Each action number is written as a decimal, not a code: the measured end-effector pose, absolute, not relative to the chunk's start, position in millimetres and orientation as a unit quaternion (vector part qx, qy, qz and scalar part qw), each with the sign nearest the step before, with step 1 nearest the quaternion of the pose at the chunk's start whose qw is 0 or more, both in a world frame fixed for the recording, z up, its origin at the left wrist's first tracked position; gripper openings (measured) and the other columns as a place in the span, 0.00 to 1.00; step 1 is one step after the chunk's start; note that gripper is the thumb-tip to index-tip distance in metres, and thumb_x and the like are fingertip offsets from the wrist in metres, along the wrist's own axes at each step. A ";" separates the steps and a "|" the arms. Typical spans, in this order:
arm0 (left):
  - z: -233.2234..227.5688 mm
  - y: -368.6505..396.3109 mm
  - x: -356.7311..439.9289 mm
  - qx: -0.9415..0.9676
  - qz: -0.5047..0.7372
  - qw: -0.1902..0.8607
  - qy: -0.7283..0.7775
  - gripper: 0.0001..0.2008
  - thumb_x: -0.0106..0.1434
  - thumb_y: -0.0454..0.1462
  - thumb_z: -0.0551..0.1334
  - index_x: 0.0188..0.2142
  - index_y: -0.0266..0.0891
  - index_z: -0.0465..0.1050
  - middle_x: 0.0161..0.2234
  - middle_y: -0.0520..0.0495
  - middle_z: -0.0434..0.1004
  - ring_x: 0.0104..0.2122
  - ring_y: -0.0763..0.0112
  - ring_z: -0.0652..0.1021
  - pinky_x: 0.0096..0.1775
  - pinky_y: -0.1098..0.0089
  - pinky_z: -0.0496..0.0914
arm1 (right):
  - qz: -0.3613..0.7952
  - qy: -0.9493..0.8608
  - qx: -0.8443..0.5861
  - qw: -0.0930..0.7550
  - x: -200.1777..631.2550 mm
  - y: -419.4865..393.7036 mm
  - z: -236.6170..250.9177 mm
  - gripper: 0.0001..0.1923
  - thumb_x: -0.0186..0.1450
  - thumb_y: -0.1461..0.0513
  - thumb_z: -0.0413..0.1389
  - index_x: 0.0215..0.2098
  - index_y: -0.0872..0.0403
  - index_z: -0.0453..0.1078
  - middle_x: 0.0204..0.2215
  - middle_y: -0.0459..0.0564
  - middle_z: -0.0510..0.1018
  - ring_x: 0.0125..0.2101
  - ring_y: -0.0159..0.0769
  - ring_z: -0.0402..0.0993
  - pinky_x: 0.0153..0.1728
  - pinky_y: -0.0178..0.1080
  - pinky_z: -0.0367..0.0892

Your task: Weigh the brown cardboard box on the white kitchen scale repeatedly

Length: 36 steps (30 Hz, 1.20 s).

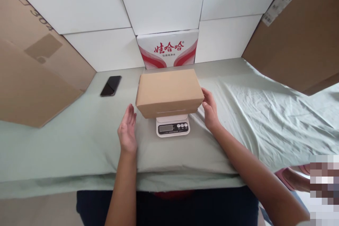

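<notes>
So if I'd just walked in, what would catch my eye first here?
Most likely the plain cardboard box in the middle, resting on a small white kitchen scale on the green-sheeted table. The left hand hovers open just short of the box, while the right hand touches its right end. Behind stands a white carton with red lettering, and a black phone lies to the left.

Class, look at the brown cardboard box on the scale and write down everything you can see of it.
The cardboard box is plain brown, rectangular and closed, with no print or label showing. It rests flat on a small white kitchen scale, overhanging it on both sides and hiding most of the platform. The right hand touches its right end; the left hand is open just beside its left end, apart from it. It stands on a pale green cloth.
</notes>
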<state>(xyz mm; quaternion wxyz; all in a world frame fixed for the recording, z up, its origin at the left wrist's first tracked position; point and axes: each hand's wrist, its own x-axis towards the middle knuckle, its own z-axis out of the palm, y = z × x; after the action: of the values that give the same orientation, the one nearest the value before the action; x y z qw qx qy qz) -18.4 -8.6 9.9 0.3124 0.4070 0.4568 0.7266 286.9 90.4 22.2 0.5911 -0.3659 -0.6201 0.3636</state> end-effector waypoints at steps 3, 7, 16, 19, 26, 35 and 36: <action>8.0 -8.5 -19.4 0.416 0.724 0.322 0.447 0.34 0.68 0.62 0.59 0.65 0.48 0.76 0.72 0.41 0.68 0.74 0.48 0.63 0.73 0.51 0.56 | 0.374 -0.620 -0.352 0.593 286.3 90.0 21.3 0.30 0.70 0.39 0.53 0.65 0.38 0.67 0.65 0.49 0.74 0.63 0.54 0.72 0.61 0.59 0.72; 2.1 -9.2 -16.7 0.445 0.706 0.330 0.441 0.34 0.70 0.60 0.58 0.67 0.48 0.73 0.72 0.42 0.67 0.74 0.48 0.63 0.73 0.51 0.57 | 0.390 -0.624 -0.353 0.578 282.4 83.9 21.2 0.32 0.70 0.38 0.52 0.68 0.37 0.63 0.68 0.49 0.72 0.65 0.55 0.70 0.62 0.61 0.71; 29.4 23.7 -17.2 0.473 0.685 0.328 0.447 0.38 0.66 0.61 0.64 0.66 0.40 0.73 0.67 0.34 0.74 0.68 0.46 0.73 0.69 0.50 0.66 | 0.357 -0.660 -0.342 0.566 274.8 90.9 44.1 0.39 0.70 0.36 0.51 0.74 0.39 0.53 0.74 0.51 0.62 0.71 0.56 0.62 0.66 0.60 0.67; 46.1 64.7 -21.9 0.482 0.693 0.323 0.429 0.35 0.65 0.62 0.64 0.61 0.42 0.76 0.63 0.35 0.79 0.66 0.50 0.75 0.68 0.53 0.67 | 0.329 -0.675 -0.327 0.574 267.4 123.8 53.2 0.42 0.69 0.35 0.50 0.75 0.39 0.51 0.75 0.50 0.61 0.74 0.56 0.58 0.69 0.59 0.65; 8.9 134.1 -13.9 0.394 0.705 0.362 0.466 0.37 0.56 0.66 0.67 0.51 0.41 0.77 0.56 0.35 0.83 0.64 0.49 0.78 0.67 0.52 0.67 | 0.368 -0.649 -0.313 0.588 247.7 186.9 24.0 0.45 0.66 0.36 0.55 0.74 0.43 0.51 0.77 0.51 0.55 0.77 0.52 0.50 0.77 0.58 0.50; -3.4 136.1 -18.9 0.395 0.685 0.371 0.486 0.40 0.59 0.65 0.65 0.57 0.39 0.78 0.64 0.30 0.77 0.68 0.47 0.73 0.69 0.50 0.65 | 0.415 -0.616 -0.381 0.551 253.6 189.4 9.1 0.45 0.66 0.36 0.53 0.74 0.45 0.52 0.77 0.53 0.58 0.76 0.53 0.53 0.76 0.61 0.51; -1.9 135.8 -22.8 0.390 0.687 0.370 0.489 0.41 0.58 0.66 0.66 0.58 0.39 0.78 0.66 0.30 0.75 0.69 0.47 0.72 0.69 0.51 0.64 | 0.420 -0.601 -0.388 0.558 255.5 191.8 7.0 0.46 0.66 0.36 0.53 0.74 0.45 0.51 0.76 0.54 0.58 0.75 0.54 0.55 0.75 0.63 0.52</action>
<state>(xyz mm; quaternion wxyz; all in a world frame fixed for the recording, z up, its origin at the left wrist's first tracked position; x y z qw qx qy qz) -22.8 135.8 -1.9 0.3699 0.3897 0.4892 0.6870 255.5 191.8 7.0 0.5584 -0.3881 -0.6009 0.4200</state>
